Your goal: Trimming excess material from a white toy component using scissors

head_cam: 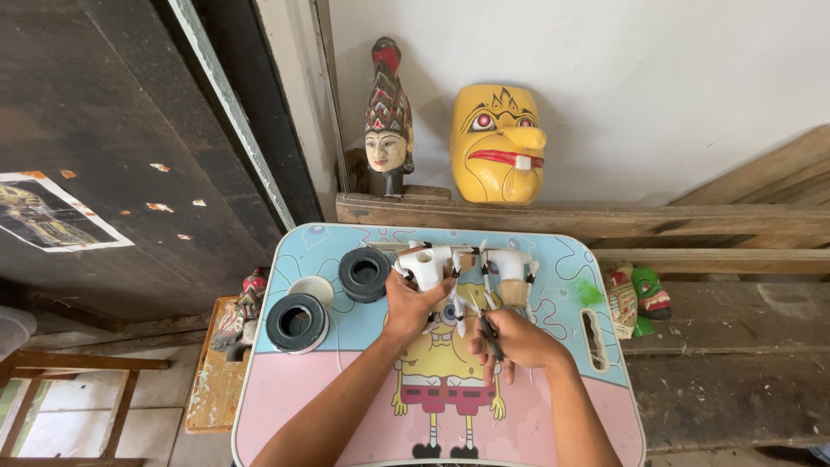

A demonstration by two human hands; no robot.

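Note:
My left hand (413, 303) grips a white-painted wooden puppet torso (427, 265) lying on a small pastel table (346, 406) with a cartoon print. My right hand (510, 339) is closed around a thin dark tool (489, 332), its tip pointing toward that torso. A second white puppet torso (510, 270) with a bare wooden base lies just to the right, untouched.
Two black tape rolls (296, 321) (364, 272) and a small white cup (313, 287) sit at the table's left. A yellow carved mask (499, 144) and a crowned puppet head (388, 121) stand on the wooden ledge behind. Painted puppet heads (638, 298) lie right, another puppet (240, 313) left.

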